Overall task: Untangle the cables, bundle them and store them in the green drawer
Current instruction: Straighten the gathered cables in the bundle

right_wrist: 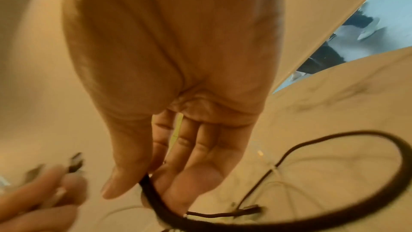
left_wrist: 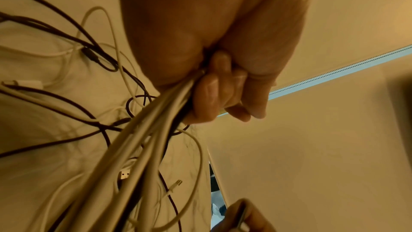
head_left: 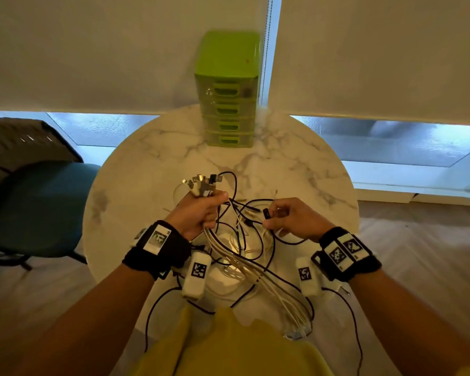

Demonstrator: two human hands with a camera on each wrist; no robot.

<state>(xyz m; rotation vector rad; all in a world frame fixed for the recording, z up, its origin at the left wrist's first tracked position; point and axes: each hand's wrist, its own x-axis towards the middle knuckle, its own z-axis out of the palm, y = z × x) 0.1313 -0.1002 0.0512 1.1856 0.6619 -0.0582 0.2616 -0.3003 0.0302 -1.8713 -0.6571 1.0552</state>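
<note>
A person stands at a round marble tabletop (head_left: 136, 169). The left hand (head_left: 198, 213) is fisted around a gathered bunch of cables (head_left: 228, 256), mostly white, with their plug ends (head_left: 201, 184) fanned out above the fist. The right hand (head_left: 291, 218) pinches one black cable (head_left: 266, 214) near its plug between thumb and fingertips. More black and white loops lie tangled on the tabletop between the hands and trail off its near edge. The green drawer unit (head_left: 228, 104) stands at the far edge, all drawers shut. To do this step well, the right hand should probably draw the black cable out slowly, following its loops, while the left keeps the plug ends level so the bunch stays aligned.
</note>
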